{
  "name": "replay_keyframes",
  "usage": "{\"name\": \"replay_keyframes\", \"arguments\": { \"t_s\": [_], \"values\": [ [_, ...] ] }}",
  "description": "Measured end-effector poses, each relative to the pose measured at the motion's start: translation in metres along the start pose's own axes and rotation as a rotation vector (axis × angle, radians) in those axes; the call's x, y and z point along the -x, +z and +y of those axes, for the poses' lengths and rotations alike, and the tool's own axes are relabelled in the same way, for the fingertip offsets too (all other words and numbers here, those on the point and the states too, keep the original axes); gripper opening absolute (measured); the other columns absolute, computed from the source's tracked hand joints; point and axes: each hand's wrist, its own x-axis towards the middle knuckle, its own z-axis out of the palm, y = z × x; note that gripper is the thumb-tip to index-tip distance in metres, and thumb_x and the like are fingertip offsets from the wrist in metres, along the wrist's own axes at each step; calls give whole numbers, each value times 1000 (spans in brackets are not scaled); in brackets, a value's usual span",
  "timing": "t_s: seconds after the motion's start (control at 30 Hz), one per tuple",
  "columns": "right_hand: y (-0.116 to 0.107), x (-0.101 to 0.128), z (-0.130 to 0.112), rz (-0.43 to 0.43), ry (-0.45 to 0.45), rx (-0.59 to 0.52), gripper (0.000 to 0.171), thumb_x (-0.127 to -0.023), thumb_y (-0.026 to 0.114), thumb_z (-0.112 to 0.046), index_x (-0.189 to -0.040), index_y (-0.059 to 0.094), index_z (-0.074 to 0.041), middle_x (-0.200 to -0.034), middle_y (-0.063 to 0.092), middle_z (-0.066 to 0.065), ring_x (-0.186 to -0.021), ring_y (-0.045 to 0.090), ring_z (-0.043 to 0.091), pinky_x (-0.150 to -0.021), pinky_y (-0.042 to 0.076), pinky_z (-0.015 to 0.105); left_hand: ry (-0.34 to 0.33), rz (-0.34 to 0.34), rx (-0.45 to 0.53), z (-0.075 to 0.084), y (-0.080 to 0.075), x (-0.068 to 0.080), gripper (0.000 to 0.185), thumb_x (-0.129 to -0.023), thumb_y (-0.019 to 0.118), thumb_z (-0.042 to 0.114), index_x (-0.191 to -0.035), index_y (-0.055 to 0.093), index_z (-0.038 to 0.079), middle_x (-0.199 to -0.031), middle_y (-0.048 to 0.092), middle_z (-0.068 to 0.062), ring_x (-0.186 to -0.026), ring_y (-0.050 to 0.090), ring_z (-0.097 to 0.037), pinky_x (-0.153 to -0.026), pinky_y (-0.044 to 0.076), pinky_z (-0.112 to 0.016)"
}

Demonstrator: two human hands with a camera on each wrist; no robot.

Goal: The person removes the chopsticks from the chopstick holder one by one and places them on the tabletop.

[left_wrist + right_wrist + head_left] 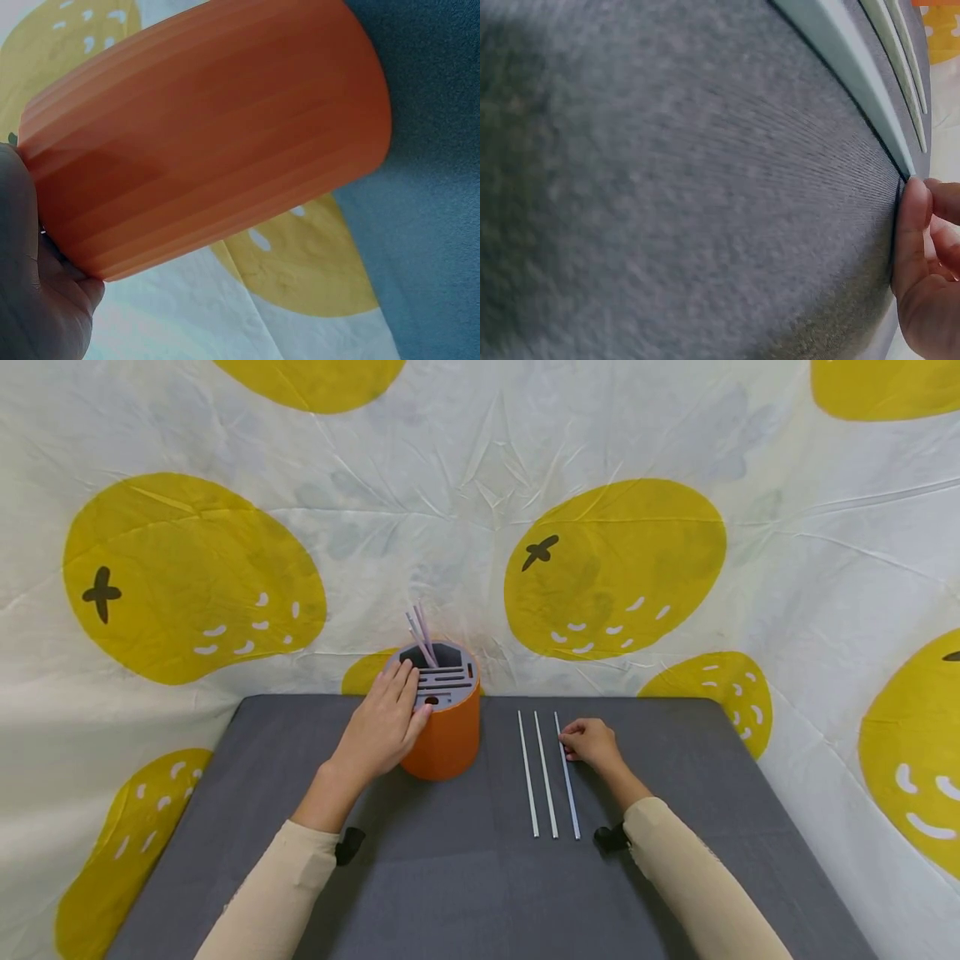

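The right hand (592,743) pinches the rightmost stick (569,789) near its far end, between thumb and fingertips, while most of its length lies along the worktop (465,893). A hold so far from the middle could let the stick swing or pivot, and its near end might then knock the middle stick (546,781), which lies just beside it; the left stick (528,781) is next in line. Thin stock like this (it looks light and smooth) could also slip if the pinch loosens.

The left hand (378,722) rests on the left of the top of the orange holder (446,743), fingers straight and thumb spread apart. The holder stands upright, but hard pressure on that one side could tilt or slide it, jostling the lilac sticks (429,650) leaning in its back compartment.
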Motion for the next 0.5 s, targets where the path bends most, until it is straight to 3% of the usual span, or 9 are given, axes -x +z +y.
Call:
{"name": "replay_keyframes", "arguments": {
  "t_s": [0.27, 0.5],
  "values": [
    [-2, 5, -3, 15, -37, 35, 19, -96, 72, -12, -103, 72, 5, -82, 72, 11, -62, 66, 9, -59, 61, 26, 1, -11, 3, 0, 0, -1, 66, -111, 41, 38, -158, 32, -8, -166, 29, -26, -157, 22, -41, -128, 20, -54],
    [-13, 4, -13, 41, -157, 90, 22, -99, 70, -18, -109, 72, 2, -88, 75, 15, -65, 70, 15, -62, 60, 29, 1, -7, -3, 0, -1, 0, 66, -111, 42, 37, -157, 33, -9, -165, 30, -26, -157, 24, -41, -128, 21, -55]
  ]
}}
